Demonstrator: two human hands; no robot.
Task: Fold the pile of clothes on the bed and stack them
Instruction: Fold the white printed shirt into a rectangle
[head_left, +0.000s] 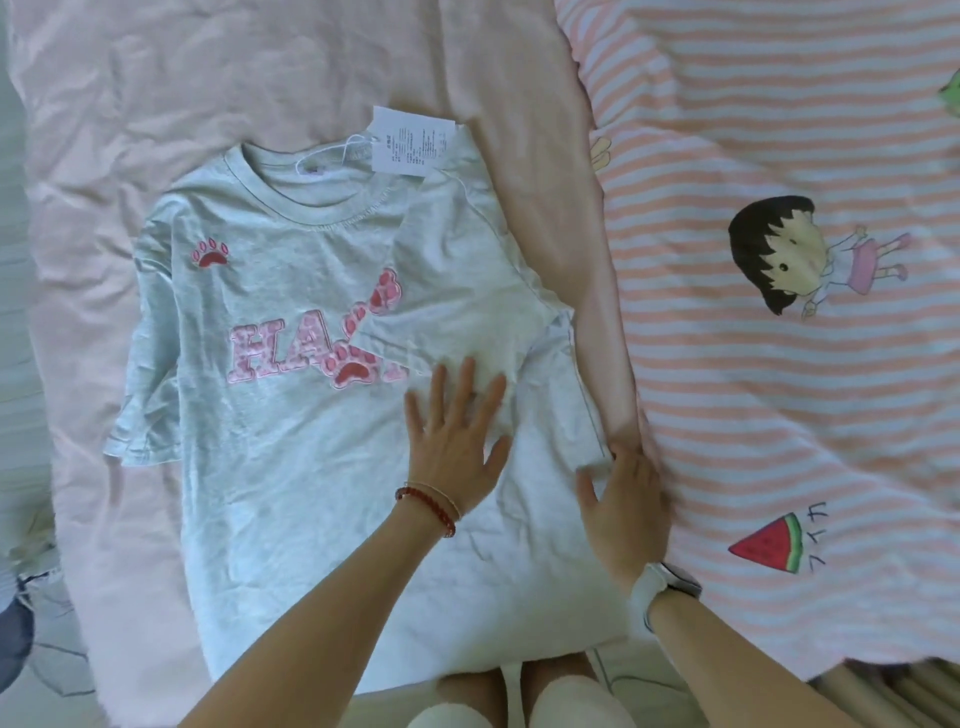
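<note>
Fingers (470, 384) of the left hand (457, 457) lie spread and flat, pressing the grey T-shirt (291, 415) where its right side has been turned inward. The right hand (623, 499) rests along the folded edge, thumb out on the cloth, its other fingers hidden at the seam, so their grip cannot be told. The shirt lies face up on the pink bed sheet (156, 78), its paper tag (413, 137) at the collar, beside a striped quilt (779, 130). This looks like the first lengthwise fold being smoothed. Next, the far sleeve (140, 374) and side need folding in likewise.
</note>
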